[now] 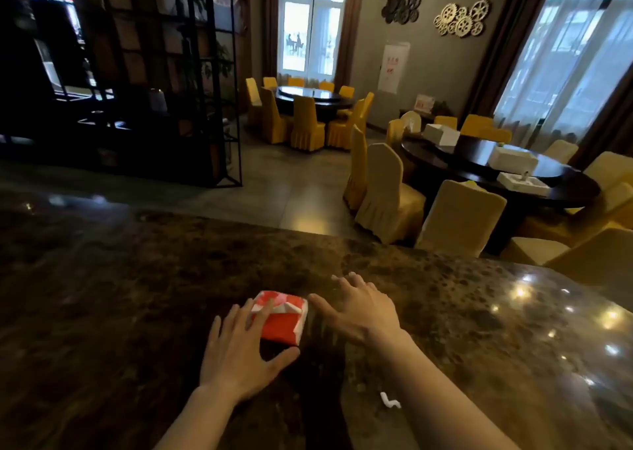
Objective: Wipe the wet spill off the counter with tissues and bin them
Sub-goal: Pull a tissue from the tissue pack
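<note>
A red and white tissue pack (286, 319) lies on the dark marble counter (137, 295), near its middle. My left hand (239, 350) rests flat against the pack's left side, fingers spread over its top edge and thumb below it. My right hand (359, 307) hovers just right of the pack, fingers apart and holding nothing, its thumb close to the pack's right corner. A small scrap of white tissue (388, 400) lies on the counter between my forearms. I cannot make out a wet patch on the glossy surface.
The counter's far edge (308, 232) runs across the view. Beyond it stand round dark tables (579, 189) with yellow-covered chairs (460, 217) and white boxes (513, 158). A dark metal shelf (164, 90) stands at far left. No bin is in view.
</note>
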Motion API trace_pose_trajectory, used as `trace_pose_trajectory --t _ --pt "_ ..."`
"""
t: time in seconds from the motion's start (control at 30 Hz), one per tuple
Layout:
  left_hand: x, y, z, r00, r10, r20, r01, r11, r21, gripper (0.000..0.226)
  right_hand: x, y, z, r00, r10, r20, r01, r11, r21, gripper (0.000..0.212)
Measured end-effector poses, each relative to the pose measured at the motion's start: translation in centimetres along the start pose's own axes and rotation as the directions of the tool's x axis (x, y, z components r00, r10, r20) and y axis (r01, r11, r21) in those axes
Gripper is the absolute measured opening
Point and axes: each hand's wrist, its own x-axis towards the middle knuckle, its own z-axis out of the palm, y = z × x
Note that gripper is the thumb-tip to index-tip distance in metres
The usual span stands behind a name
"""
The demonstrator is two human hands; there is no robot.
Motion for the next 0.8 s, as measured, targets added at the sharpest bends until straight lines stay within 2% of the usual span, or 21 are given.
trace_pose_trajectory --t 0.23,0.4,0.6,0.73,0.8 --pt "-0.8 -2.4 4.8 0.999 0.002 -0.044 0.001 0.998 0.070 0.102 1.2 -1.7 4.9 0.999 -0.045 0.028 0.045 0.999 0.004 0.101" --pt "-0.1 -2.7 7.2 0.999 -0.005 -0.040 0.007 0.998 0.057 0.102 1.9 -2.7 6.9 0.986 -0.159 0.048 0.160 0.987 -0.009 0.062" --pt "0.7 -2.4 8.9 0.999 -0.008 -0.050 0.014 0.993 0.118 0.117 2.8 -3.6 8.1 0.977 -0.211 -0.009 0.211 0.977 -0.015 0.059" --pt "0.9 -2.5 9.7 0.998 -0.031 -0.061 0.041 0.986 0.164 0.114 3.4 -3.5 8.5 0.965 -0.232 -0.122 0.233 0.972 -0.008 0.027" --pt "0.9 -2.5 9.8 0.997 -0.034 -0.064 0.045 0.984 0.175 0.110 3.6 -3.6 8.4 0.955 -0.239 -0.177 0.248 0.968 0.030 0.021"
